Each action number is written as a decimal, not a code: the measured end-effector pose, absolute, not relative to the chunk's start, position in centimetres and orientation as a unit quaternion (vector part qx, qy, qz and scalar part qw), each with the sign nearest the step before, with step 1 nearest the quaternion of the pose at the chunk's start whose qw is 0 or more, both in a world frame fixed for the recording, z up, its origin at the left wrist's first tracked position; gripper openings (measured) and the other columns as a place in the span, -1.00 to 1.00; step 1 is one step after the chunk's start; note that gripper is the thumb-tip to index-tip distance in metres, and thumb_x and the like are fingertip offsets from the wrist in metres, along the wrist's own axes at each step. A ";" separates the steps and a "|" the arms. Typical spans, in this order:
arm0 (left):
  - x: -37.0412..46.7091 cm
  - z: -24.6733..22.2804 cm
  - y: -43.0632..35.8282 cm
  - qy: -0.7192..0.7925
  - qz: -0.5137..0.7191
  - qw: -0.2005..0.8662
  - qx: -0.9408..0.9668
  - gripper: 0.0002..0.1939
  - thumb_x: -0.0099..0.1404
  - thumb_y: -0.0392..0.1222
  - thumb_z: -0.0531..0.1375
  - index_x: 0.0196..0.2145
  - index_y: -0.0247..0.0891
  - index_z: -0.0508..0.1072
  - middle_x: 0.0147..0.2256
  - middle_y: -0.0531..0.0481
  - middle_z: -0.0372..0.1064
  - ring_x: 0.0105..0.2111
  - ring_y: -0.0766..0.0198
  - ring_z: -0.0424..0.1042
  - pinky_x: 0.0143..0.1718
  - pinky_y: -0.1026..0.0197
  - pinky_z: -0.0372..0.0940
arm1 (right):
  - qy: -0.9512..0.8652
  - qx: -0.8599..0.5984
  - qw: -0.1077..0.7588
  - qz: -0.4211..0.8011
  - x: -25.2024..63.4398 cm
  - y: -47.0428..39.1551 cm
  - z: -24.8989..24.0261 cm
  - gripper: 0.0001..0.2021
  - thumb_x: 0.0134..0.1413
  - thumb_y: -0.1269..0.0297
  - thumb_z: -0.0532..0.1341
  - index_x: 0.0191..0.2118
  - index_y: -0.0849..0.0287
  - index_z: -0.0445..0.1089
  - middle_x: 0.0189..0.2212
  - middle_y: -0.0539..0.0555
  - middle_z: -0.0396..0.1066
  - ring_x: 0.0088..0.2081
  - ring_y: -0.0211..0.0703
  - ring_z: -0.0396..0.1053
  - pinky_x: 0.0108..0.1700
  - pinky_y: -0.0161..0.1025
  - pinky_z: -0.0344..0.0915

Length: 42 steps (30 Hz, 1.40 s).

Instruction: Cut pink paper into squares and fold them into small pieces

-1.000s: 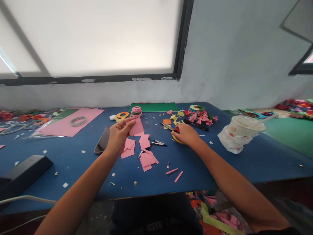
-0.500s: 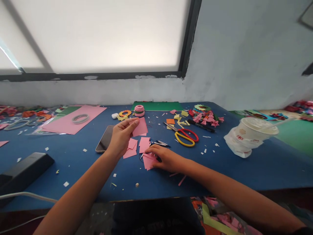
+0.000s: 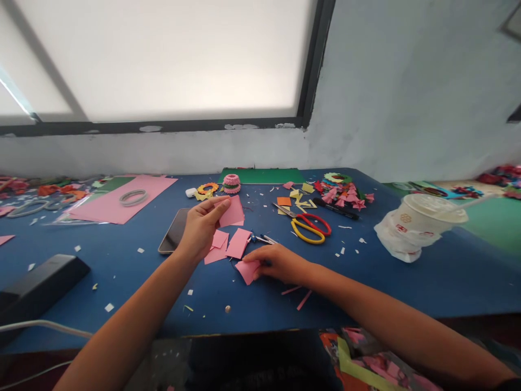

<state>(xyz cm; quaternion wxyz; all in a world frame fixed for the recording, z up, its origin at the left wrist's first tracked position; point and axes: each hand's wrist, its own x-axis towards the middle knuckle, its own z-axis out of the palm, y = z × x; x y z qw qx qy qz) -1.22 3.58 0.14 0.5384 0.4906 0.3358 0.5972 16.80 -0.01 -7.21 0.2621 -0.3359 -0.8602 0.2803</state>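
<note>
Pinched between the thumb and fingers of my left hand [image 3: 204, 224] is a pink paper piece [image 3: 233, 213], raised over the table. My right hand [image 3: 277, 263] grips another pink piece [image 3: 247, 271] by its right side, low over the blue tabletop. Between the two hands lies a pink rectangle [image 3: 238, 243], tilted. Further pink squares [image 3: 217, 252] overlap just below my left hand, beside a phone [image 3: 175, 233] that my left hand partly covers. Pens [image 3: 266, 239] lie right behind my right hand's fingers.
Red-and-yellow-handled scissors [image 3: 308, 228] lie right of centre. A wrapped cup with a straw [image 3: 419, 222] stands at the right. Pink sheets with rings [image 3: 122, 203] and a black device [image 3: 44, 285] are at the left. Folded pink pieces [image 3: 345, 196] are piled behind.
My right hand has shifted slightly, and the pink piece in it has turned. The pink rectangle between my hands now lies more tilted and more exposed. My left hand has barely moved.
</note>
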 end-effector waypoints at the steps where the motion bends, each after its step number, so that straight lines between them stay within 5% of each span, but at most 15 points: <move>1: -1.2 0.1 3.6 0.336 0.597 0.539 0.490 -0.73 -0.09 -0.19 0.38 -0.37 -0.33 0.54 -0.52 0.01 0.42 -0.56 0.46 0.33 -0.53 0.44 0.25 | -0.855 -0.337 0.268 0.289 16.9 0.1 -7.3 -0.62 -0.09 0.52 0.24 -0.08 0.12 0.42 -0.17 0.06 0.47 -0.14 -0.14 0.41 -0.06 -0.27 0.27; 11: -1.4 0.1 3.8 0.342 0.590 0.544 0.489 -0.73 -0.06 -0.18 0.36 -0.36 -0.33 0.53 -0.53 0.02 0.41 -0.58 0.45 0.33 -0.57 0.41 0.23 | -0.771 -0.432 0.308 0.352 18.6 1.5 -6.8 -0.76 -0.05 0.45 0.14 -0.25 0.21 0.51 -0.37 0.04 0.53 -0.31 -0.16 0.46 -0.28 -0.31 0.35; 17: -1.3 0.3 3.7 0.346 0.592 0.535 0.493 -0.73 -0.07 -0.19 0.37 -0.36 -0.34 0.53 -0.53 0.02 0.41 -0.57 0.44 0.33 -0.57 0.40 0.25 | -0.700 -0.538 0.436 0.173 23.5 4.0 -5.1 -0.73 0.01 0.41 0.09 -0.19 0.20 0.48 -0.35 0.08 0.51 -0.38 -0.12 0.46 -0.28 -0.21 0.36; 19: -1.2 0.3 3.6 0.347 0.596 0.531 0.492 -0.72 -0.09 -0.19 0.37 -0.37 -0.34 0.53 -0.52 0.01 0.41 -0.56 0.43 0.34 -0.56 0.39 0.26 | -0.667 -0.581 0.465 0.040 25.6 4.9 -4.6 -0.71 0.07 0.41 0.05 -0.15 0.23 0.46 -0.24 0.13 0.49 -0.19 -0.04 0.43 -0.11 -0.13 0.31; 23: -1.0 0.3 3.6 0.349 0.598 0.523 0.498 -0.72 -0.09 -0.18 0.37 -0.37 -0.34 0.54 -0.53 0.02 0.40 -0.57 0.44 0.32 -0.58 0.41 0.22 | -0.671 -0.627 0.379 -0.117 26.1 5.3 -5.0 -0.69 0.01 0.43 0.13 -0.09 0.31 0.41 0.05 0.27 0.27 0.12 0.15 0.13 0.13 0.12 0.01; 30: -1.3 -0.1 3.8 0.340 0.599 0.515 0.510 -0.72 -0.09 -0.16 0.37 -0.38 -0.32 0.54 -0.53 0.03 0.41 -0.57 0.46 0.31 -0.57 0.43 0.20 | -0.932 -0.310 0.186 0.024 16.4 3.6 -6.7 -0.51 0.00 0.49 0.13 0.12 0.26 0.19 0.14 0.22 0.16 0.17 -0.06 0.07 0.16 -0.12 0.02; 35: -1.7 -0.2 4.1 0.337 0.606 0.513 0.506 -0.70 -0.11 -0.14 0.38 -0.38 -0.31 0.54 -0.53 0.03 0.41 -0.58 0.45 0.32 -0.57 0.41 0.20 | -0.896 -0.337 0.233 0.171 14.8 5.3 -6.4 -0.81 0.09 0.41 0.09 -0.22 0.17 0.42 -0.24 0.09 0.47 -0.15 -0.13 0.37 -0.05 -0.20 0.18; 42: -1.9 0.2 4.0 0.333 0.609 0.527 0.491 -0.67 -0.12 -0.12 0.38 -0.36 -0.33 0.54 -0.55 0.03 0.41 -0.60 0.45 0.30 -0.62 0.40 0.17 | -0.783 -0.468 0.349 0.215 16.8 6.2 -5.1 -0.73 0.18 0.27 -0.05 -0.27 0.26 0.36 -0.47 0.01 0.38 -0.49 -0.29 0.29 -0.45 -0.37 0.18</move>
